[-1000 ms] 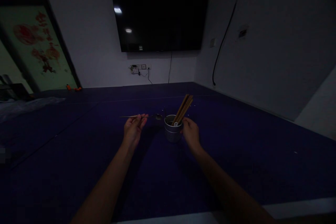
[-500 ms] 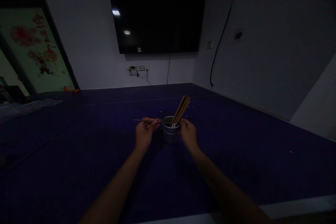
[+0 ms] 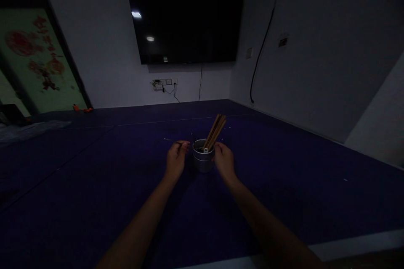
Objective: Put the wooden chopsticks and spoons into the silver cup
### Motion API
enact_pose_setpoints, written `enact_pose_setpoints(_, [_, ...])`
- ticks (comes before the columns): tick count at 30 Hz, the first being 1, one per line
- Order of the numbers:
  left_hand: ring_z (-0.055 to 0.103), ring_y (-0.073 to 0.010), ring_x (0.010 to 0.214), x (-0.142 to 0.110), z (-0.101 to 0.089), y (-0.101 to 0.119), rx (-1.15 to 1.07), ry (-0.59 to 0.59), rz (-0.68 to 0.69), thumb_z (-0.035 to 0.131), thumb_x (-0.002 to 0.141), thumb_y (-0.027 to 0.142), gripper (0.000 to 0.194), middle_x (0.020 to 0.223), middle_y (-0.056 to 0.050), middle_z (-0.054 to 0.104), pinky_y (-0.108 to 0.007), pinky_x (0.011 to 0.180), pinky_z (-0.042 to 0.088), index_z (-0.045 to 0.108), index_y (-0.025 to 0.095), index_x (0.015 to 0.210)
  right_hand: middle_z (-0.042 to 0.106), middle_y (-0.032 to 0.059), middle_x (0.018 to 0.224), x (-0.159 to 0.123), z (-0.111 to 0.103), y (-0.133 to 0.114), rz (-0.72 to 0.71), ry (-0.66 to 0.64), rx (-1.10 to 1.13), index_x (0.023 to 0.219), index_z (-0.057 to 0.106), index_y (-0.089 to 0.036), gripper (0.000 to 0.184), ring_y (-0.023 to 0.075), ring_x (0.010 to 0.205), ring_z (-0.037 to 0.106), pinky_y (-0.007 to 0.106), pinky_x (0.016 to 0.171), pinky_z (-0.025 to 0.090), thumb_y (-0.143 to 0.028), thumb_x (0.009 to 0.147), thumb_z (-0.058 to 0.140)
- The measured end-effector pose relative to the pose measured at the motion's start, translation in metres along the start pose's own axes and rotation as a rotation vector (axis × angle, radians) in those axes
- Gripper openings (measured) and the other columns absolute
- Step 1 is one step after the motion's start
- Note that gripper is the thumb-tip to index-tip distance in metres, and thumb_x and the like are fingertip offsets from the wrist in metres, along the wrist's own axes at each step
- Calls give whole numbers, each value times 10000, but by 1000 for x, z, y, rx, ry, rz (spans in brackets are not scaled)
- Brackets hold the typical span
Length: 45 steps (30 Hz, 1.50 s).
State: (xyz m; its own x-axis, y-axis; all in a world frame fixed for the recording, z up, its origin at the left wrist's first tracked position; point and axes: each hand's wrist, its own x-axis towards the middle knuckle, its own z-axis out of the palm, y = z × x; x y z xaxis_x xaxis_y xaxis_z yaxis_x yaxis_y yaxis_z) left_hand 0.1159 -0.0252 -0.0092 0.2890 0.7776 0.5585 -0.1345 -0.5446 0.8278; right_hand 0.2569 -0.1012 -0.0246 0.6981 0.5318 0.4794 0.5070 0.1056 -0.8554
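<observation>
A grey metal cup (image 3: 203,164) stands upright on the dark blue surface. Several wooden chopsticks (image 3: 216,131) lean out of it to the right, and a small whitish handle end (image 3: 205,150) shows at its front rim. My left hand (image 3: 176,158), just left of the cup, pinches a thin metal utensil (image 3: 170,140) whose handle points left; its other end is too dark to make out. At the right side of the cup, my right hand (image 3: 224,159) is closed on the rim, its fingertips partly hidden.
The blue surface (image 3: 126,201) reaches back to the wall, with small whitish specks behind the cup. A crumpled clear plastic sheet (image 3: 34,130) and small orange objects (image 3: 87,110) lie at the far left. A television (image 3: 186,25) hangs above wall sockets (image 3: 167,82).
The utensil in my left hand now slants, its handle end raised. The whole view has shifted slightly. My right hand stays at the cup.
</observation>
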Motion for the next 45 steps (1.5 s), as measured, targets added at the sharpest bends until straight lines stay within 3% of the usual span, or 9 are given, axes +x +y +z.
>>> enact_pose_setpoints(14, [566, -151, 805, 6, 6, 13, 238, -111, 114, 386, 899, 351, 280, 818, -32, 614, -264, 755, 426, 564, 181, 765, 662, 63, 761, 1, 1, 0, -9, -7, -52, 847, 648, -174, 385, 186, 632, 580, 267, 574, 407, -383, 832, 325])
enact_pose_setpoints(23, [555, -158, 797, 12, 13, 13, 346, -191, 166, 381, 902, 267, 235, 811, -42, 589, -295, 761, 433, 549, 179, 764, 618, 28, 654, 1, -1, 1, -20, -25, -49, 768, 627, -190, 363, 162, 554, 545, 251, 530, 383, -372, 836, 321])
enact_pose_setpoints(31, [524, -178, 792, 8, 22, 5, 522, -233, 220, 384, 898, 259, 239, 796, -47, 529, -319, 757, 430, 562, 182, 759, 636, 33, 704, 0, -1, -1, -29, -32, -22, 793, 634, -192, 358, 165, 588, 556, 253, 547, 392, -364, 840, 323])
enact_pose_setpoints(35, [521, -169, 774, 11, 20, 7, 529, -260, 172, 411, 885, 287, 272, 754, -31, 511, -308, 752, 427, 570, 188, 688, 640, 37, 697, 0, -1, -1, -25, -28, -39, 813, 647, -184, 377, 163, 565, 549, 254, 539, 393, -379, 841, 326])
enact_pose_setpoints(42, [539, -171, 750, 17, 23, 14, 596, -339, -23, 484, 833, 319, 276, 718, -23, 504, -288, 706, 418, 635, 183, 646, 665, 53, 747, 2, -1, 2, -5, -33, -32, 873, 661, -176, 401, 179, 601, 576, 270, 566, 411, -399, 831, 330])
enact_pose_setpoints(45, [535, -180, 737, 17, 25, 12, 592, -354, -28, 460, 845, 306, 304, 688, -27, 511, -302, 712, 418, 638, 180, 633, 658, 51, 724, 3, -1, 3, -6, -31, -42, 875, 662, -170, 409, 182, 594, 573, 273, 568, 409, -398, 830, 326])
